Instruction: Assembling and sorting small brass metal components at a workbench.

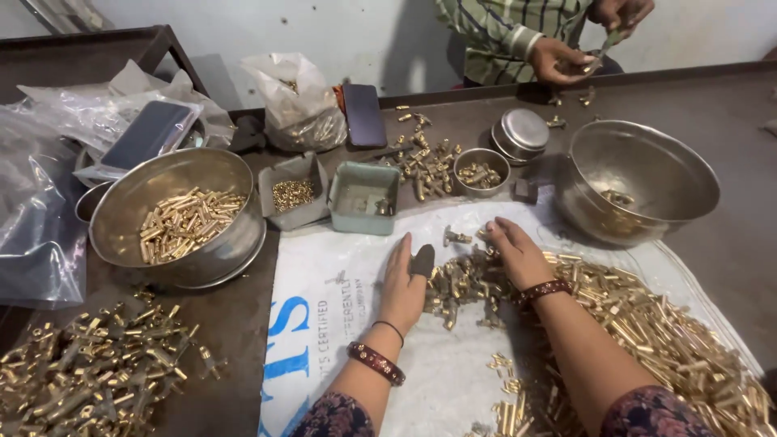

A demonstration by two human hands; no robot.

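My left hand (402, 287) lies flat on the white sack (324, 307), fingers together, its edge against a small heap of brass fittings (461, 283). A dark small object (422, 260) sits by its fingertips. On the other side of that heap, my right hand (514, 251) rests with fingers apart among the pieces. Neither hand visibly grips anything. A long pile of brass tubes (647, 324) spreads to the right of my right forearm.
A steel bowl of brass tubes (182, 218) stands at left, a nearly empty big steel bowl (639, 182) at right. Small trays (363, 197), a small bowl (481, 171), plastic bags and two phones sit behind. Another person's hands (566, 61) work across the table. Loose fittings (89, 372) lie bottom left.
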